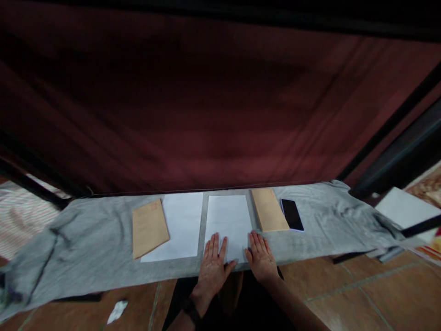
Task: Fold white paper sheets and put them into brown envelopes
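Paper [229,216] lies under the flat, spread left hand [212,266], right hand [262,259] likewise at its edge; leftward, one envelope [149,228] hides part of a second sheet [183,225].

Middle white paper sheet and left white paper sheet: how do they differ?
The middle white paper sheet has the left hand on its near end; no hand touches the left white paper sheet. A brown paper envelope partly covers the left sheet, but none covers the middle sheet. Both lie flat on soft gray cloth.

White sheet [228,216] flat on cloth [327,216]
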Tool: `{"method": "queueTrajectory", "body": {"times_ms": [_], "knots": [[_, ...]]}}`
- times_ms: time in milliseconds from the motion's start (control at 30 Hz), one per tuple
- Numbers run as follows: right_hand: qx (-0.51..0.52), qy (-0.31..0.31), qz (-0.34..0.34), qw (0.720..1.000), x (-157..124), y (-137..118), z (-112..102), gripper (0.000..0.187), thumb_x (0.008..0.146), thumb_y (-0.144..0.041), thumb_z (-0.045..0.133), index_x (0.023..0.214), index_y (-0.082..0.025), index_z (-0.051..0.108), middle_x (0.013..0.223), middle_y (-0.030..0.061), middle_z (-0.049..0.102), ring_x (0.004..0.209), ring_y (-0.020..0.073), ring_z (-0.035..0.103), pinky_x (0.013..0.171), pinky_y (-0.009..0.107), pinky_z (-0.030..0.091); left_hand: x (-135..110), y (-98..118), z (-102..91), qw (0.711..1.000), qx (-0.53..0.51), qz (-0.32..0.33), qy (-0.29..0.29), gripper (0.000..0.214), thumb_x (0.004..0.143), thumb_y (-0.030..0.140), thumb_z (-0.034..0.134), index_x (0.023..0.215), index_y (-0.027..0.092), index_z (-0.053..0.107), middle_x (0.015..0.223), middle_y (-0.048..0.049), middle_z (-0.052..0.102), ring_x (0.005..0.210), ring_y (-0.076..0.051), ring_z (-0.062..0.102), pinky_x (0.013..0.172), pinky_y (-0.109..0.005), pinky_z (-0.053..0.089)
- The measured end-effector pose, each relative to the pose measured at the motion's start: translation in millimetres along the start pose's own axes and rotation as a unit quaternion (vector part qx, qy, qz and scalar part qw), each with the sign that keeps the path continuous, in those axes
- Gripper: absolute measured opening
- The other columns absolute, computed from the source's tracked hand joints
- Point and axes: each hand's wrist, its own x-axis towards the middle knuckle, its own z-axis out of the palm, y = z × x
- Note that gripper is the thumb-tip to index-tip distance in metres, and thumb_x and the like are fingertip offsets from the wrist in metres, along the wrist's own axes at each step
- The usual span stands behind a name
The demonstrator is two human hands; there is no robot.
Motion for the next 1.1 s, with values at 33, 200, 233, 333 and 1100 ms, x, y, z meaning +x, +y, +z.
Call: {"method": "queueTrajectory", "body": {"times_ms": [33, 200, 233, 333, 1100], "knots": [[0.002, 0.001, -0.005, 1.000, 0.3, -4.5, -2.1, 0.057, 0.104, -0.040, 0.035, 0.155, -0.013, 0.032, 0.152, 0.0149, 0.046, 0.139, 0.0294, 0.044, 0.116, 0.049, 0.031, -0.2, 0.1, 0.2, 1.000, 0.001, 0.000, 0.001, 0.079, 0.089, 0.053, 0.060, 0.154, 0.017, 0.032, 0.159, -0.0207, 0.033, 0.145, -0.035, 0.036, 0.113, -0.050, 0.038], [0.050, -0.024, -0.081, 0.995, 8.3, -46.9, -9.6, 0.053, 0.104, -0.036, 0.037, 0.155, -0.020, 0.034, 0.156, 0.0090, 0.042, 0.143, 0.0244, 0.040, 0.118, 0.044, 0.032, -0.6, -2.0, -1.7, 1.000, 0.008, 0.013, -0.015, 0.081, 0.086, 0.039, 0.063, 0.156, 0.018, 0.028, 0.160, -0.0201, 0.031, 0.146, -0.035, 0.034, 0.114, -0.050, 0.036], [0.059, -0.027, -0.095, 0.993, 8.3, -53.5, -10.2, 0.053, 0.104, -0.036, 0.039, 0.154, -0.020, 0.034, 0.156, 0.0082, 0.042, 0.143, 0.0238, 0.040, 0.119, 0.044, 0.031, -0.9, -2.8, -2.4, 1.000, 0.009, 0.016, -0.019, 0.082, 0.084, 0.034, 0.063, 0.156, 0.018, 0.027, 0.161, -0.0192, 0.030, 0.147, -0.034, 0.033, 0.115, -0.049, 0.036], [0.067, -0.030, -0.114, 0.991, 3.5, -56.8, -10.6, 0.054, 0.103, -0.034, 0.042, 0.154, -0.020, 0.034, 0.156, 0.0087, 0.041, 0.143, 0.0236, 0.039, 0.120, 0.045, 0.029, -2.8, -5.2, -3.8, 0.999, 0.007, 0.026, -0.026, 0.085, 0.082, 0.028, 0.063, 0.157, 0.019, 0.024, 0.162, -0.0178, 0.027, 0.148, -0.033, 0.029, 0.116, -0.049, 0.034], [0.115, -0.119, -0.112, 0.980, -14.6, 2.0, -30.5, 0.083, 0.084, -0.014, 0.053, 0.159, -0.022, 0.019, 0.161, 0.0078, 0.032, 0.148, 0.0254, 0.029, 0.123, 0.052, 0.023, -14.2, -23.1, 2.4, 0.998, -0.004, 0.035, -0.042, 0.054, 0.093, 0.025, 0.050, 0.147, 0.021, 0.045, 0.153, -0.0139, 0.046, 0.143, -0.030, 0.041, 0.112, -0.047, 0.042]]}}
